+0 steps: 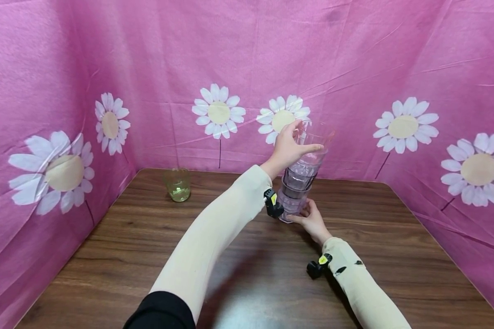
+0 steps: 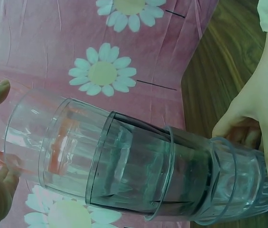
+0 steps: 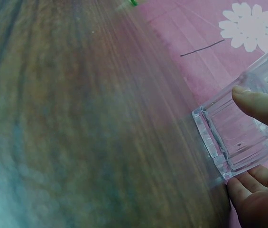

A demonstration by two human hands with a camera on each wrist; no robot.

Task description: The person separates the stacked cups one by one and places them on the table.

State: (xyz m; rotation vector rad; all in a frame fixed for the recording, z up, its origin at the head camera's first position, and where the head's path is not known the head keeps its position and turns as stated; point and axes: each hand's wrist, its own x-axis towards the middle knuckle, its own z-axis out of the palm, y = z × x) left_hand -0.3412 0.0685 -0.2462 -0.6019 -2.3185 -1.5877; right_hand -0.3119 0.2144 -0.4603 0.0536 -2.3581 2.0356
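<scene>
A tall stack of see-through cups (image 1: 297, 180), nested one in another, stands at the right of the table's far half. Reddish tint shows on the top cup (image 1: 319, 133); further down sits a smoky grey cup (image 2: 129, 161). My left hand (image 1: 287, 148) holds the top cup near its rim, thumb on one side and fingers on the other. Low on the stack, my right hand (image 1: 313, 223) grips the clear bottom cup (image 3: 243, 135) between thumb and fingers. Whether its base touches the table, I cannot tell.
A green see-through cup (image 1: 179, 186) stands alone near the table's back left. The wood-grain table (image 1: 247, 274) is bordered at the back and sides by a pink cloth (image 1: 156, 55) printed with white flowers.
</scene>
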